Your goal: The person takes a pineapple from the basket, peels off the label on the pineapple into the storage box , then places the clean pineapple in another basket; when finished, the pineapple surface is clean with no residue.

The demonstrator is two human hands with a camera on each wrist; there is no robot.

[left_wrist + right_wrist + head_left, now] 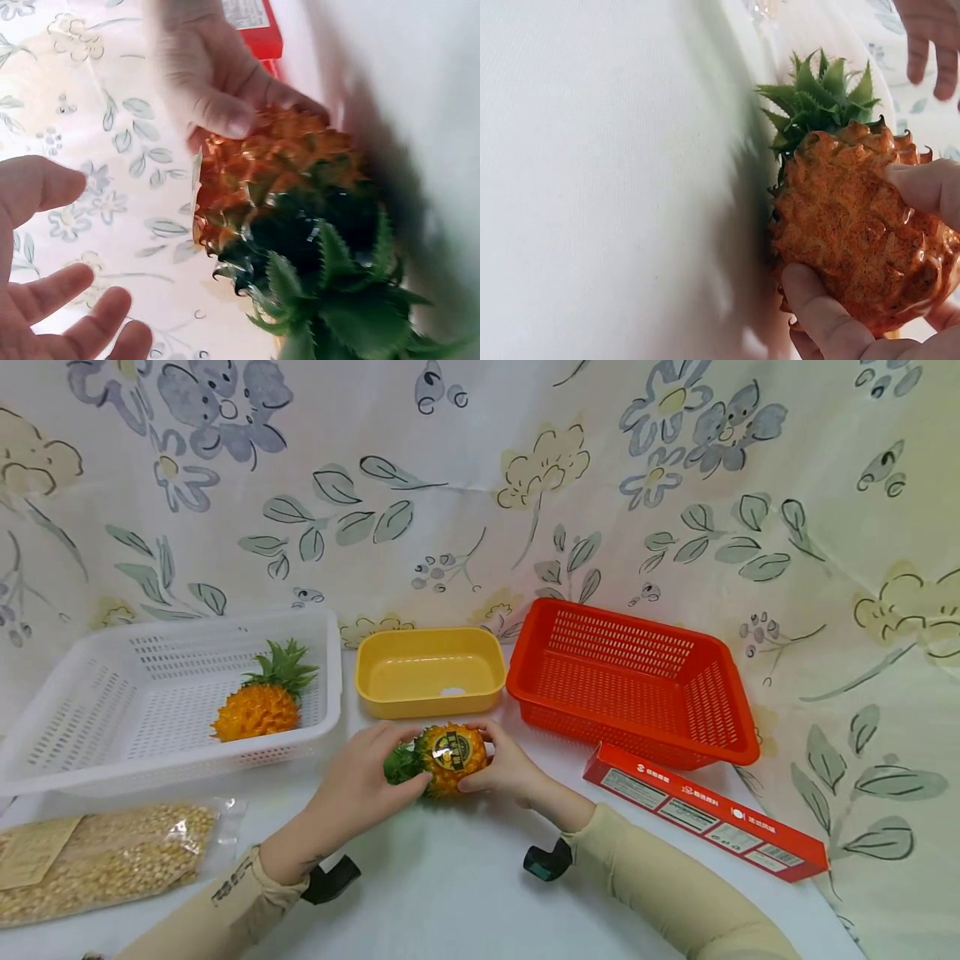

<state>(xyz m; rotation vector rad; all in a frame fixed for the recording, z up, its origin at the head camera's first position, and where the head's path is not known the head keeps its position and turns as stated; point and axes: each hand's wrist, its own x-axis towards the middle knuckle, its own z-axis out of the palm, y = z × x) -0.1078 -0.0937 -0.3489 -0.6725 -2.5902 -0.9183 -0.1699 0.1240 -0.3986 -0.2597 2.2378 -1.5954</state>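
Note:
A small orange pineapple (454, 777) with a green leafy crown (402, 763) lies on its side in the middle of the table, a round dark label facing up. My right hand (513, 767) grips it by the bottom end; in the right wrist view the thumb and fingers spread around its spiky body (847, 217). Beside the crown is my left hand (367, 777), its fingers spread and slightly bent. The left wrist view shows a gap between the left fingers (90, 322) and the pineapple's side.
Left, a white basket (330, 702) holds another pineapple (258, 710), and a clear bag of pale kernels (150, 852) lies before it. A yellow tray (431, 703) stands behind my hands. Right are a red basket (637, 731) and a long red box (705, 814). Floral cloth (480, 485) hangs behind.

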